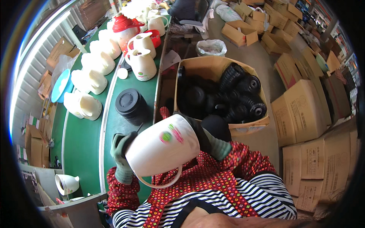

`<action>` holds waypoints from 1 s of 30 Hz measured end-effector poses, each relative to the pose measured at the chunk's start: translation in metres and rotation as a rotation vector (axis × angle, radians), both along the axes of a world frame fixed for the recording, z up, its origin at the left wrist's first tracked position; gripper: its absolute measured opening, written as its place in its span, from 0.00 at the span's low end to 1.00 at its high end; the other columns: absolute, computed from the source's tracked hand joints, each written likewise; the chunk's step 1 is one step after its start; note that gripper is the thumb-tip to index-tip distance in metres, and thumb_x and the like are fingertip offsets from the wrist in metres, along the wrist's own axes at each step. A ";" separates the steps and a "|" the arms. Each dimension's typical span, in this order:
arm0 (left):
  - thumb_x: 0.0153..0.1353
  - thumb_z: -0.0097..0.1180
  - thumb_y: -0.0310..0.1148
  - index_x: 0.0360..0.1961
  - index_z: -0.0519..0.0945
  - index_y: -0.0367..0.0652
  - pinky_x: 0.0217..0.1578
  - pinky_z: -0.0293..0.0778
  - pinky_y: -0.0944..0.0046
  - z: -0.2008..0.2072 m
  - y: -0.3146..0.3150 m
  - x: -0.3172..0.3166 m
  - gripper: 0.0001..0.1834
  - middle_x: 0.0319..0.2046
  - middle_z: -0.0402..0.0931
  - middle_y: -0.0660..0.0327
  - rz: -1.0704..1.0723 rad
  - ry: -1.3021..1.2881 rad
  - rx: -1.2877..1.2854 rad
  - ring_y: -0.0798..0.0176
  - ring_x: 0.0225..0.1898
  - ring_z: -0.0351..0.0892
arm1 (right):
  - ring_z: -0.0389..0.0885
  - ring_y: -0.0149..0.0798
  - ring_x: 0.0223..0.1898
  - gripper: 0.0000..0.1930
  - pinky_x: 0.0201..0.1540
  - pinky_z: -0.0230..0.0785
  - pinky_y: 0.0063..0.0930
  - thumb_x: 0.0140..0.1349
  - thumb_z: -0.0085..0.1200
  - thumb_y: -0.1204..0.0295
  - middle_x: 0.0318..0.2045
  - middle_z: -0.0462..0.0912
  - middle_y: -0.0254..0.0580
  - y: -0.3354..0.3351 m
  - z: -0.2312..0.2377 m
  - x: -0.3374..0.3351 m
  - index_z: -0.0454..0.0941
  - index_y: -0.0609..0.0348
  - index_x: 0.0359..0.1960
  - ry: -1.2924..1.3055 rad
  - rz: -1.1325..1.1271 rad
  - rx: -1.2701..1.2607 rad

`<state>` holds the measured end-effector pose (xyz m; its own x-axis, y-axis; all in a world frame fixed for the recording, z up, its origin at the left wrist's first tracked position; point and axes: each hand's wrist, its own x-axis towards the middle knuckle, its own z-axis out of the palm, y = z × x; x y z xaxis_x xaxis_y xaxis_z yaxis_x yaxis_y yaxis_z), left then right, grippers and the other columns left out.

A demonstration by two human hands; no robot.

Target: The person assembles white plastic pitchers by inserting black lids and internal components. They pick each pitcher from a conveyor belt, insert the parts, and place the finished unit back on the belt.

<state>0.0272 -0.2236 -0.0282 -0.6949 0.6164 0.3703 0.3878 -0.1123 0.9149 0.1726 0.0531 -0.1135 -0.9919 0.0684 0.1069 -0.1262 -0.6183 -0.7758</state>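
Observation:
A white plastic jug (161, 146) with a pink and green print lies tilted in front of my chest, its loop handle turned toward me. My left hand (123, 152), in a grey-green glove with black fingers, grips one end of it. At the other end my right hand (211, 142), gloved the same way, is closed around the jug; part of its fingers is hidden behind it. Just beyond the jug, a stack of round black plastic discs (131, 104) stands on the green work surface (125, 146).
An open carton (220, 62) of black round plastic parts stands right of the bench. More white jugs (142, 64) and a red-topped jug (123, 28) stand farther up the bench. A blue basin (61, 85) is at left; stacked cartons (302, 110) line the right.

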 end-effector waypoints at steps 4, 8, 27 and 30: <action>0.45 0.68 0.30 0.47 0.89 0.38 0.37 0.78 0.54 0.038 0.018 0.000 0.23 0.36 0.80 0.53 0.141 0.890 -0.252 0.48 0.36 0.80 | 0.68 0.33 0.70 0.26 0.75 0.60 0.36 0.82 0.46 0.61 0.73 0.69 0.40 0.004 -0.003 -0.002 0.62 0.58 0.76 0.039 0.342 -0.480; 0.60 0.67 0.28 0.56 0.83 0.36 0.49 0.82 0.55 -0.026 0.003 -0.013 0.22 0.47 0.85 0.52 0.023 -0.145 0.101 0.51 0.49 0.85 | 0.52 0.38 0.80 0.45 0.82 0.43 0.39 0.76 0.55 0.51 0.82 0.51 0.43 -0.005 0.031 0.017 0.45 0.57 0.83 0.125 -0.121 0.245; 0.71 0.62 0.37 0.77 0.65 0.48 0.69 0.68 0.58 -0.052 -0.015 0.051 0.35 0.72 0.69 0.55 -0.347 -0.888 -0.192 0.58 0.71 0.71 | 0.63 0.52 0.76 0.49 0.77 0.52 0.45 0.64 0.62 0.44 0.75 0.65 0.55 0.008 0.082 0.083 0.60 0.63 0.79 -0.070 -0.407 0.862; 0.71 0.62 0.37 0.75 0.66 0.48 0.68 0.69 0.57 -0.058 -0.016 0.050 0.34 0.71 0.70 0.54 -0.316 -0.908 -0.153 0.57 0.70 0.72 | 0.58 0.61 0.77 0.49 0.78 0.49 0.51 0.64 0.63 0.45 0.77 0.62 0.58 -0.011 0.079 0.075 0.59 0.61 0.79 0.098 -0.454 1.052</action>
<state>0.0771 -0.2395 -0.0859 -0.4707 0.8203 -0.3250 -0.5003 0.0553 0.8641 0.2472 0.0423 -0.0349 -0.8830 0.2483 0.3982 -0.2601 0.4474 -0.8557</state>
